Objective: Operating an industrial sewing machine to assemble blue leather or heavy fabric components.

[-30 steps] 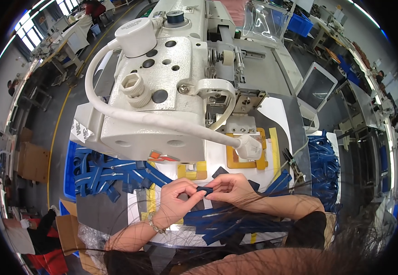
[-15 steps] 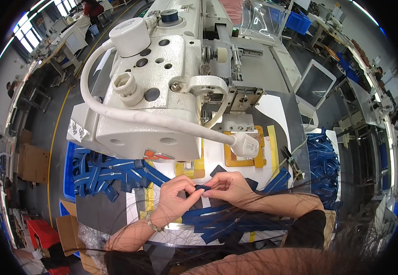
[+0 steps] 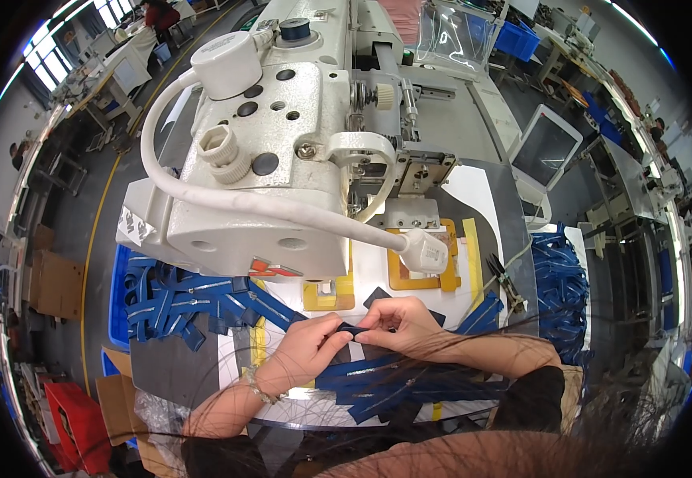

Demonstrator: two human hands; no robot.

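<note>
Just in front of the sewing machine point(image 3: 282, 199), my two hands pinch a small dark blue fabric piece point(image 3: 351, 328) between thumbs and fingers. My left hand point(image 3: 307, 344) is closed on its left end, and my right hand point(image 3: 400, 328) on its right end. The fingers hide most of the piece, so its full shape does not show. Below the hands, several blue zippers point(image 3: 382, 384) lie crossed on the table. A dark fabric strip sticks out beyond my right fingers. More blue zippers point(image 3: 178, 299) are heaped to the left of my left hand.
Yellow framed plates point(image 3: 397, 279) sit under and beside the machine head. Thread snips point(image 3: 505, 279) lie to the right, near another pile of blue zippers point(image 3: 561, 287). A screen point(image 3: 549, 147) stands at the far right. An open cardboard box point(image 3: 119, 402) is at the lower left.
Both hands stay in nearly the same place, still pinching the fabric piece. The piece has tilted slightly between the fingers, and the left hand has shifted a little.
</note>
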